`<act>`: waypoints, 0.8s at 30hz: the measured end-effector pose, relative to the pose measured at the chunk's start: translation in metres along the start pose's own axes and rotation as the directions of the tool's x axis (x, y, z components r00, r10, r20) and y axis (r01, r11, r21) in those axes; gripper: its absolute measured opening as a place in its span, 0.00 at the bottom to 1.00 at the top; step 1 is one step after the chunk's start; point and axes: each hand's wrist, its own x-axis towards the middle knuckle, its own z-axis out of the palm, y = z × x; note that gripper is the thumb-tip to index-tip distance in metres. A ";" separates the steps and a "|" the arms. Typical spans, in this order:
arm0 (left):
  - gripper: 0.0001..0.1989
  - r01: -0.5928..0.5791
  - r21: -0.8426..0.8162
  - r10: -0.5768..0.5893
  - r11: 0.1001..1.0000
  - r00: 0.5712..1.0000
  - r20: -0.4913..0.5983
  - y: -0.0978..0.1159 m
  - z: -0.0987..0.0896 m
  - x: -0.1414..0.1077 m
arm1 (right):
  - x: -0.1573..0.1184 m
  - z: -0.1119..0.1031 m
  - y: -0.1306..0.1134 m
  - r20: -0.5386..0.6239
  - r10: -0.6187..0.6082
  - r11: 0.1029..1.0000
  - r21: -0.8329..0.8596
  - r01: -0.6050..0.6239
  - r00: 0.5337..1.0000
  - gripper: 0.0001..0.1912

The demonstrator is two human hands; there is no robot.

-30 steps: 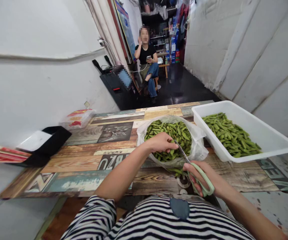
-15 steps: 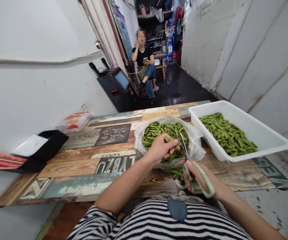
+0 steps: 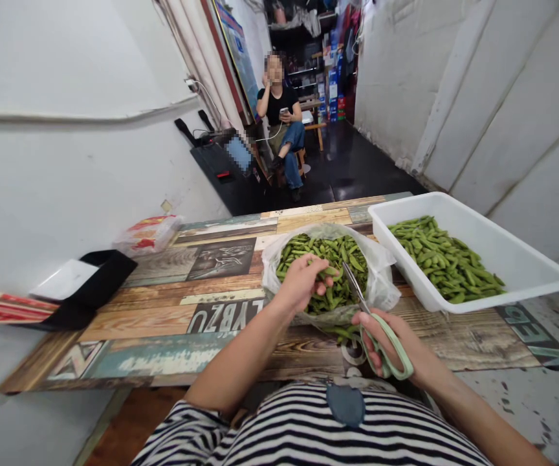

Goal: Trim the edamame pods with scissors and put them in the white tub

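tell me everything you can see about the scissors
The scissors have pale green loop handles, plastic by the look, and slim, silvery, metal-looking blades that appear shut or nearly so. The right hand grips them by the handles. They slant away from the wearer, tips toward the left, above the green pods in the pale plastic bag. Whether the tips touch any is hard to tell.

Sticks [image 3: 8, 307] cut off by left edge. Far boxes [image 3: 332, 90] too small to read. Left hand [image 3: 303, 281] hides some pods [image 3: 354, 255].
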 end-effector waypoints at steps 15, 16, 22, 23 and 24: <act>0.10 -0.340 0.939 0.169 0.047 0.929 0.328 0.014 -0.011 0.073 | -0.006 -0.007 -0.002 -0.006 -0.043 0.987 0.156 0.044 0.999 0.24; 0.09 -0.354 0.932 0.172 0.081 0.926 0.337 0.014 -0.010 0.075 | -0.006 -0.007 -0.001 -0.004 -0.041 0.988 0.146 0.041 0.999 0.24; 0.13 -0.326 0.856 0.241 0.402 0.939 0.244 0.019 -0.017 0.075 | -0.006 -0.008 -0.001 0.010 -0.031 0.991 0.131 0.030 0.999 0.23; 0.13 -0.311 0.859 0.241 0.406 0.943 0.228 0.019 -0.018 0.074 | -0.006 -0.008 -0.001 0.012 -0.031 0.992 0.120 0.029 0.999 0.23; 0.13 -0.302 0.861 0.237 0.409 0.946 0.220 0.020 -0.019 0.073 | -0.006 -0.008 -0.002 0.011 -0.031 0.994 0.109 0.029 0.999 0.23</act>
